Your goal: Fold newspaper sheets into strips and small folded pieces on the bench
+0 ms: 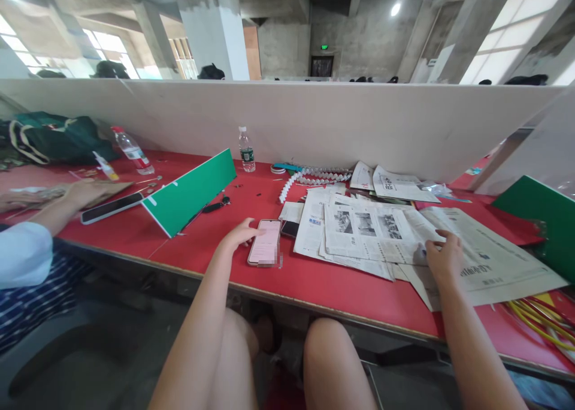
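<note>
The left hand, fingers loosely spread, touches the pink-screened rectangular phone just right of it, seemingly operating it; a tap calls for one fingertip. The right hand curls over grey printed newspaper sheets, any pinch unclear.

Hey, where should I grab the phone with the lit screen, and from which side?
Probably by its two long edges, around the middle, coming from the left with the left hand, which is already at that side. The phone lies flat, screen up, on the red table, so its slim edges seem easiest to pinch; newspapers crowd the right.
</note>
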`<state>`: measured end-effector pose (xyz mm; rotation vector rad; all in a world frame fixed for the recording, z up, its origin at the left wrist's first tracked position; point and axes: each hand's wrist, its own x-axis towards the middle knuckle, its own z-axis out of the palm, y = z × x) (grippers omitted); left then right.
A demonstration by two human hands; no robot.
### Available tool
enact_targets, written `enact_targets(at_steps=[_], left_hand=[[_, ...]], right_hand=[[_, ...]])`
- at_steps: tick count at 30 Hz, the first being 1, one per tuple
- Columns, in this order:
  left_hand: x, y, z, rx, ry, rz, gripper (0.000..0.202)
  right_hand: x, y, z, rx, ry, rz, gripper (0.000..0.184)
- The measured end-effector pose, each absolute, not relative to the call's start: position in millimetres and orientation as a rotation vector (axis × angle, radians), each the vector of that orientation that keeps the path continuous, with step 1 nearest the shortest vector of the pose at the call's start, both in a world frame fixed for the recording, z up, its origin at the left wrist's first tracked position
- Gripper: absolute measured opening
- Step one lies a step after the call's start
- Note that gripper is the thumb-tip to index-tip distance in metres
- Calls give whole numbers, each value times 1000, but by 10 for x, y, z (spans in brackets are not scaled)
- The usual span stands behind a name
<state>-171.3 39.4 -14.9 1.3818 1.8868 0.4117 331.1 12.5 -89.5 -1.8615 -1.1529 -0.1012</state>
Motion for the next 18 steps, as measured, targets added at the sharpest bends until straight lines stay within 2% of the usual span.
enact_targets(at_steps=[3,5,7,12,18], left_hand=[[-1772,308,-105,1381,1745,419,94],[-1761,283,-107,1395,1742,436,97],[-1734,297,-140,1393,1751,469,93],[-1703,417,-276,1430,1871,467,64],[-1682,509,-340,1485,2031,406,66]], right_hand=[[3309,127,-896,-1864,-1136,-80,35],[3303,125,-888,-1859,-1134,-78,35],[3295,120,-876,-1869,-1123,-74,36],[3269,107,-844,-1903,-1113,-72,35],[3270,99,-850,-1879,-1136,-63,34]])
